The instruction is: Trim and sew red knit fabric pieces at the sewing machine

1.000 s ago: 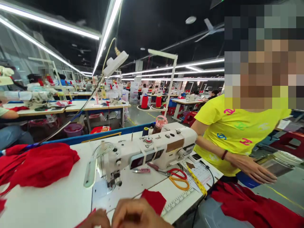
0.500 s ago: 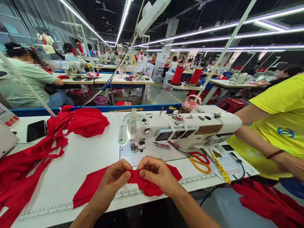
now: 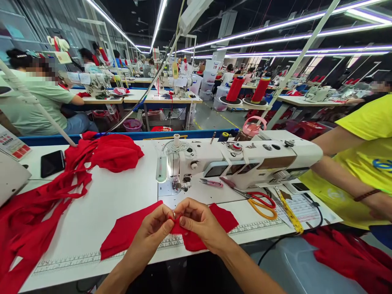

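Note:
Both hands pinch a piece of red fabric (image 3: 131,230) at the front edge of the sewing table. My left hand (image 3: 156,228) is closed on the cloth with thumb and index finger. Close beside it, my right hand (image 3: 197,222) is closed on the same cloth, fingertips nearly touching the left ones. The fabric spreads flat to both sides over a printed ruler strip (image 3: 76,259). Just beyond the hands stands a white sewing machine (image 3: 241,159), its needle area (image 3: 177,185) lit. The fingers hide the gripped part of the fabric.
Red-handled scissors (image 3: 260,202) and pink thread snips (image 3: 211,183) lie by the machine. A yellow tape measure (image 3: 289,212) is at right. Piled red fabric (image 3: 116,153) and a phone (image 3: 52,163) are at left. A person in a yellow shirt (image 3: 361,163) stands close on the right.
My fingertips have drawn closer together on the fabric, bunching it between them. The view has shifted slightly, and the person in yellow has moved an arm a little.

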### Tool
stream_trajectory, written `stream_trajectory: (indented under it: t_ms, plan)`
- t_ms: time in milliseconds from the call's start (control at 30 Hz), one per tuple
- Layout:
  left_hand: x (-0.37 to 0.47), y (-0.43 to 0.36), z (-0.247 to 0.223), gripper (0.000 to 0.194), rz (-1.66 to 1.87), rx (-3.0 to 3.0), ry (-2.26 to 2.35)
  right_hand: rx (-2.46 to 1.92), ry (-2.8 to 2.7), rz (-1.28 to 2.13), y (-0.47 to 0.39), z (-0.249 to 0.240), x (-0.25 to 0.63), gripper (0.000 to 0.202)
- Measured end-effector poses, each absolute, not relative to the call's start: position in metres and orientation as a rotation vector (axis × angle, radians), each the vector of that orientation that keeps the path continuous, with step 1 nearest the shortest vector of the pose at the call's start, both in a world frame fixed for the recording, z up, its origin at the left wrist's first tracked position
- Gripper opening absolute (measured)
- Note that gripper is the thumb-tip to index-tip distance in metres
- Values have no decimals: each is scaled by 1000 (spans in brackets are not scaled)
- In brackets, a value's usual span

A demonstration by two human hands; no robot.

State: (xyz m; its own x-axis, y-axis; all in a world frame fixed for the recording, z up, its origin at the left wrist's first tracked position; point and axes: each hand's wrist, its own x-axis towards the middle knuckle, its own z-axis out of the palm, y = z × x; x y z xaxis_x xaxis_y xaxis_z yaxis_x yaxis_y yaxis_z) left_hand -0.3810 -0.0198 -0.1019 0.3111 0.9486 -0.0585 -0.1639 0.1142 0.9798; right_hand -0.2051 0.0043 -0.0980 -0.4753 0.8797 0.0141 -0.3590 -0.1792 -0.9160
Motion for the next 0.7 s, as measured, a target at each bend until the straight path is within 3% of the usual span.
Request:
stream_trajectory:
  t_ms: [400,600,700]
  plan:
    - [-377,-17,-107,35,1057,1081,822,-630,-1233,1759,4,-104,-207,38]
    - [-379,-18,-116,78,1125,1019,1014,-674,-1377,1795,4,-105,-209,45]
    - [-391,-22,-116,60,1071,1127,1071,-765,-1478,1662,2,-106,-211,32]
